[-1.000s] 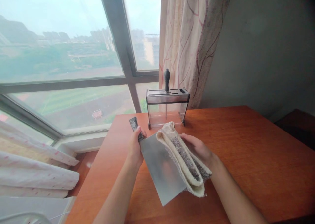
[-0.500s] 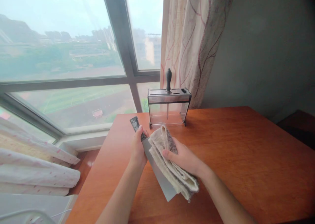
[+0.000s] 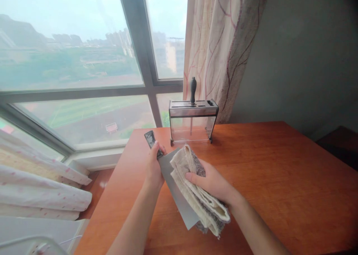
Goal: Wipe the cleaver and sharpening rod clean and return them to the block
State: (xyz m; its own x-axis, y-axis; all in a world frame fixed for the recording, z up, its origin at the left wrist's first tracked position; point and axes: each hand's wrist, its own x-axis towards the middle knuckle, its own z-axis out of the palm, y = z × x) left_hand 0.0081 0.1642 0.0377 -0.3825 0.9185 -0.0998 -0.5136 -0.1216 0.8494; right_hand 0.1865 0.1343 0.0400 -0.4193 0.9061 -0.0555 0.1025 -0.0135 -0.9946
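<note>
A kitchen knife (image 3: 173, 187) with a broad grey blade and a black handle is in my left hand (image 3: 154, 165), whose fingers close round the handle near the blade. The blade slants down toward me and to the right. My right hand (image 3: 211, 180) grips a folded cloth (image 3: 192, 189), cream on one side and grey-brown on the other, with the thumb on top. The cloth lies over the right part of the blade and covers it. Both hands are above the wooden table (image 3: 268, 180).
A knife block (image 3: 193, 112) with clear sides and a metal top stands at the table's far edge. One dark grey handle (image 3: 192, 89) sticks up from it. Behind are a window and a patterned curtain (image 3: 220, 42). A white curtain (image 3: 41, 187) hangs at left.
The cloth has slid slightly right and down relative to the blade, so more of the blade shows near the handle. The knife has shifted slightly left.
</note>
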